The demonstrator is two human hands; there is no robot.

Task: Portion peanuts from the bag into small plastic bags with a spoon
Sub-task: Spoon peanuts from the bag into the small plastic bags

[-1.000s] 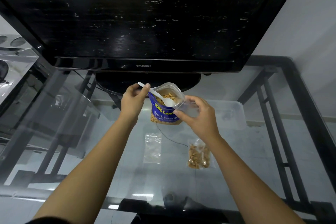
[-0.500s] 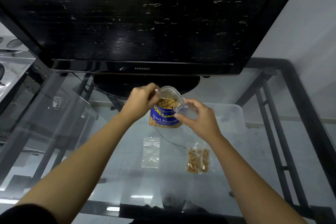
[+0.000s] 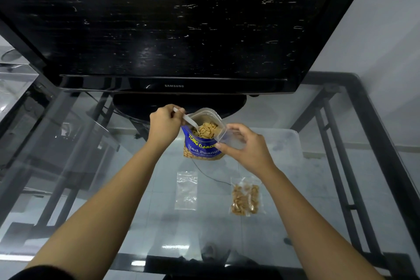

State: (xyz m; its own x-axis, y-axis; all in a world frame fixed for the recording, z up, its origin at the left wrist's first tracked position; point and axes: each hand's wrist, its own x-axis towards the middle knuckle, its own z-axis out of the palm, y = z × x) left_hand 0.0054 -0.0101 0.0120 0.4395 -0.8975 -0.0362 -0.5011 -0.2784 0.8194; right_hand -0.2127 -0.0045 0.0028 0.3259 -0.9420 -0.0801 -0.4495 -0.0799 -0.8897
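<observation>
A blue peanut bag point(image 3: 201, 146) stands open on the glass table, just in front of the TV base. My left hand point(image 3: 164, 123) grips a white plastic spoon point(image 3: 189, 120) by its handle; the bowl, heaped with peanuts, sits at the bag's mouth. My right hand point(image 3: 246, 146) pinches a small clear plastic bag point(image 3: 228, 136), held open right beside the peanut bag's right edge. An empty small bag point(image 3: 186, 190) lies flat nearer to me. To its right lies a small bag filled with peanuts point(image 3: 246, 196).
A large black Samsung TV point(image 3: 172, 29) on its stand looms over the back of the glass table point(image 3: 113, 211). A clear plastic box point(image 3: 284, 143) shows below the glass at right. A thin black cable point(image 3: 211, 177) runs under the bags.
The spoon dipped deep into the peanut bag half a second ago. It has since come up to the bag's mouth loaded with peanuts. My right hand has kept the small bag open beside it.
</observation>
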